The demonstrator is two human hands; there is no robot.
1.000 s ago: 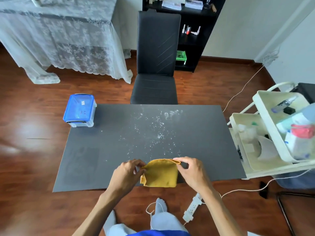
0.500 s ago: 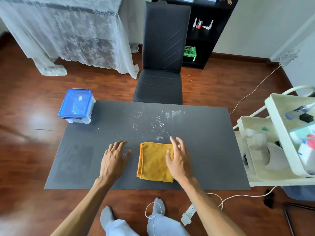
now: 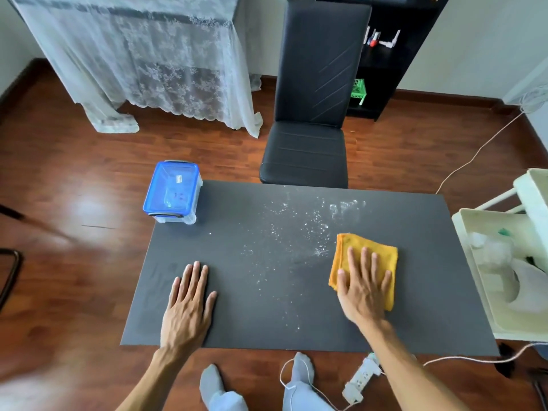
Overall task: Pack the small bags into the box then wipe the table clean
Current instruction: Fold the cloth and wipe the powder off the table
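Pressing flat on the cloth (image 3: 366,256), the right hand (image 3: 362,287) lies palm down with its fingers straight and slightly spread, pointing away from the person; it grips nothing, only bears down on the fabric. The forearm runs back toward the lower right edge of the head view. The folded yellow cloth sits on the right half of the table (image 3: 415,307), its far and right edges showing past the fingertips, its near part hidden under the palm.

The left hand (image 3: 188,304) rests on the bare table near the front left, palm down, fingers straight and close together, thumb out to the right, holding nothing. Its forearm comes up from the bottom edge. The two hands are well apart.

White specks (image 3: 284,232) are scattered over the middle of the dark tabletop, reaching to just left of the cloth.

The box (image 3: 172,191), clear with a blue lid on, stands at the far left corner of the table, overhanging the edge a little. I cannot tell what is inside it.

A black chair (image 3: 308,149) stands at the table's far side, and a white cart (image 3: 486,292) is just right of the table.
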